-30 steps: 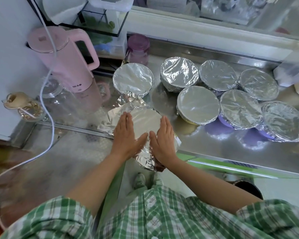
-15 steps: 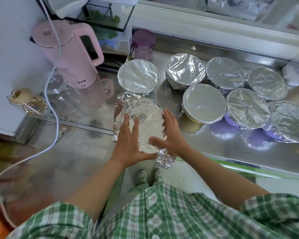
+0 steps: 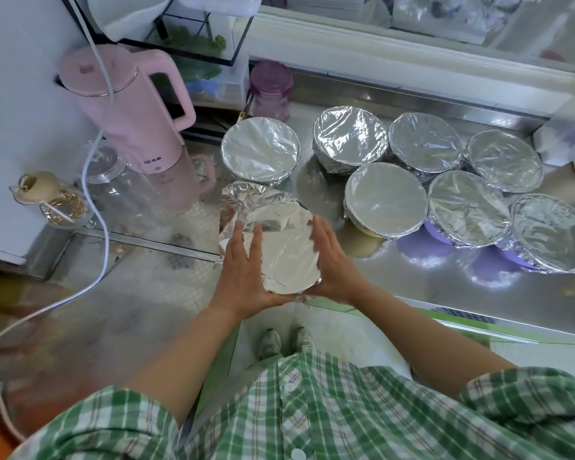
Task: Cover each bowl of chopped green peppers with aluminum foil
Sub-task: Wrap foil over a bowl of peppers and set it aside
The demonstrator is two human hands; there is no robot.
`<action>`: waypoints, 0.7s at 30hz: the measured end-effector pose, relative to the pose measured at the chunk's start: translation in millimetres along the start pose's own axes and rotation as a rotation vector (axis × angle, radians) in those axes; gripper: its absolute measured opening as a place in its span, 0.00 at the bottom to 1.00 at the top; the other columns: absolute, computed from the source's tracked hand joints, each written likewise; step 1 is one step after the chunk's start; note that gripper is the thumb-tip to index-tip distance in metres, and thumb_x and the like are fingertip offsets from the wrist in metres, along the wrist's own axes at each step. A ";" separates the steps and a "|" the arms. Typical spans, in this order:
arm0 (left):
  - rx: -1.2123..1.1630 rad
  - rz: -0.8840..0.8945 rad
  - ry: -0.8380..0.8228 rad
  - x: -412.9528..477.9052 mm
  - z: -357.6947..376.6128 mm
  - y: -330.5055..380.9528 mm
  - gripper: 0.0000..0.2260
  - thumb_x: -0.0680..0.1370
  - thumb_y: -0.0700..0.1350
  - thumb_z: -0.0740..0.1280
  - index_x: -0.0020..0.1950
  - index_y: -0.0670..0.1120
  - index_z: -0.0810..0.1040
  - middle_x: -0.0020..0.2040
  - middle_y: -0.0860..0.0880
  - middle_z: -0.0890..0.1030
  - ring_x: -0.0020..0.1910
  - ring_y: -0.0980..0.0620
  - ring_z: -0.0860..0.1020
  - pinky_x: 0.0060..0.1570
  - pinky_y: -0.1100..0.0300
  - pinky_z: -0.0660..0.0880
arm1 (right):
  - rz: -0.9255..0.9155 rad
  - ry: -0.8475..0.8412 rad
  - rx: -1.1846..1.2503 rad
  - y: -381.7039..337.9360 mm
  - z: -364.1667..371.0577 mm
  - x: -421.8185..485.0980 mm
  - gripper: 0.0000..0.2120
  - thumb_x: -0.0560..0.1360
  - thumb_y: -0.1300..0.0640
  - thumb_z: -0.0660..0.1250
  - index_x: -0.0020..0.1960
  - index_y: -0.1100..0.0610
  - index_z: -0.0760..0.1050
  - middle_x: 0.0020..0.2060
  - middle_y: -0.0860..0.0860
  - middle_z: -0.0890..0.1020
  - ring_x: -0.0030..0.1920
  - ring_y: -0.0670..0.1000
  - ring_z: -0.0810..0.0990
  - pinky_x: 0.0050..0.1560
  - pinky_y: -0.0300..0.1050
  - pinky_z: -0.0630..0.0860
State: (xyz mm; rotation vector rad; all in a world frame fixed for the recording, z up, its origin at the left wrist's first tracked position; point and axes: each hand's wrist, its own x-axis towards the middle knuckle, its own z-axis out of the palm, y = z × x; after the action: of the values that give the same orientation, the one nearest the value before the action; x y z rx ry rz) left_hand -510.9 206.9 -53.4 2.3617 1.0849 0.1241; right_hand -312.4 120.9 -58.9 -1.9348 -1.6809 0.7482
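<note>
Left hand [image 3: 243, 270] and right hand [image 3: 334, 260], fingers straight, press flat on opposite sides of the foil-topped bowl [image 3: 281, 247], apparently moulding the sheet down over its rim. The bowl sits between the palms, near-right of the pink kettle [image 3: 127, 107]. Its far-left foil flap [image 3: 239, 200] stands loose. Covered bowls [image 3: 385, 197] cluster right of the kettle.

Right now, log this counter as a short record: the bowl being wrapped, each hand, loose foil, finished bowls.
bowl in work: foil-topped bowl near the steel counter front edge
left hand: straight fingers pressing the foil's left side
right hand: straight fingers against the bowl's right rim
loose foil: crumpled flap at far left, not tucked
finished: seven covered bowls behind and to the right
</note>
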 end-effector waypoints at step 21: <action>0.001 0.005 0.037 -4.7 2.0 -4.3 0.66 0.55 0.83 0.60 0.79 0.47 0.37 0.80 0.38 0.38 0.79 0.40 0.38 0.77 0.39 0.43 | 0.048 0.045 0.001 -0.9 -10.6 -11.0 0.64 0.58 0.25 0.67 0.79 0.53 0.36 0.79 0.52 0.49 0.78 0.50 0.49 0.76 0.54 0.51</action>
State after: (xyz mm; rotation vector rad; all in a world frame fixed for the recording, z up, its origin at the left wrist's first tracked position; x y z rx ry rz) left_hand -516.4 205.0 -56.6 2.3716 1.0963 0.1696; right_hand -307.1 110.2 -49.4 -1.9835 -1.6125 0.7178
